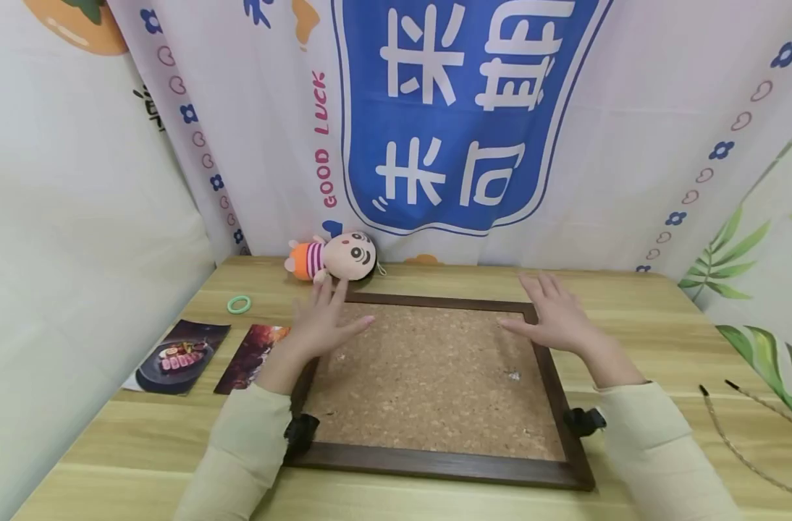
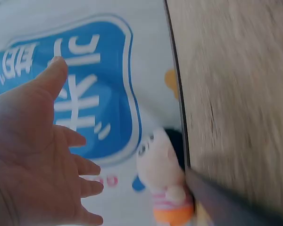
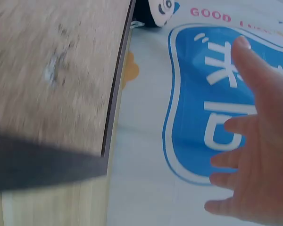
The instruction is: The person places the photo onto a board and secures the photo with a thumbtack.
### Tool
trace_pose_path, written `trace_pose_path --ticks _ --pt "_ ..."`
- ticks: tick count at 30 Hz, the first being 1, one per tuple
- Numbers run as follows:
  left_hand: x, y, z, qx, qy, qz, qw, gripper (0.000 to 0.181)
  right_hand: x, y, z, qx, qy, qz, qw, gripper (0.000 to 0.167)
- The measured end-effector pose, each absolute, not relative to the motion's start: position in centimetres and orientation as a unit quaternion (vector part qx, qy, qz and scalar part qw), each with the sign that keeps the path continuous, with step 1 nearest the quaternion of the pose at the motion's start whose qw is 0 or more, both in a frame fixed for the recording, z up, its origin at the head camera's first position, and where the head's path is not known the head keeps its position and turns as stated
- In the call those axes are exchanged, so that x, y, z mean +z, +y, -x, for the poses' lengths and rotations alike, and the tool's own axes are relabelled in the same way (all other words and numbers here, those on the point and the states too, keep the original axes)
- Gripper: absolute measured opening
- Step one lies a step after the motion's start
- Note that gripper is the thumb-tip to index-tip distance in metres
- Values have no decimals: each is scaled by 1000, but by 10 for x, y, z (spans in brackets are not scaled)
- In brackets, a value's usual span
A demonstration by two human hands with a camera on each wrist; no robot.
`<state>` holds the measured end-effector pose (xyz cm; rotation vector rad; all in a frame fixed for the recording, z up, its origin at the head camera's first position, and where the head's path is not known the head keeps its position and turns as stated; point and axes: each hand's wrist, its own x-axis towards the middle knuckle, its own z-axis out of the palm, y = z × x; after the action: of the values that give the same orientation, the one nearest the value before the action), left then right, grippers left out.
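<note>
A framed cork board (image 1: 428,376) with a dark brown wooden frame lies flat on the wood-patterned table. Over its left side hovers my left hand (image 1: 321,322), fingers spread and thumb pointing inward. My right hand (image 1: 555,318) is held likewise over the far right corner of the board. In the left wrist view the left hand (image 2: 37,150) has nothing in its fingers; the right wrist view shows the right hand (image 3: 259,146) bare too. A small whitish scuff (image 1: 513,375) marks the cork on the right.
A plush doll (image 1: 340,257) lies behind the board against the printed curtain (image 1: 292,130). To the left are a green ring (image 1: 239,304), a food photo (image 1: 181,358) and a second dark-red picture (image 1: 249,358), partly behind my arm. A cord (image 1: 735,441) lies at the right.
</note>
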<state>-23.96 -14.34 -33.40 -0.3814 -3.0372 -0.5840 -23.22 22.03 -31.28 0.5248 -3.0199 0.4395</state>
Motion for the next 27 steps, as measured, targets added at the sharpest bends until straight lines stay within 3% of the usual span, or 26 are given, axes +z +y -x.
trace_pose_path --ticks 7,21,27 --pt "-339 -194 235 -187 -977 89 53 94 -316 252 220 197 -963 -183 32 85" --pt "-369 -304 218 -282 -959 -8 31 93 -349 307 197 320 -936 -148 16 71" --pt "-375 -343 205 -345 -936 -38 63 86 -366 322 195 347 -931 -110 21 62"
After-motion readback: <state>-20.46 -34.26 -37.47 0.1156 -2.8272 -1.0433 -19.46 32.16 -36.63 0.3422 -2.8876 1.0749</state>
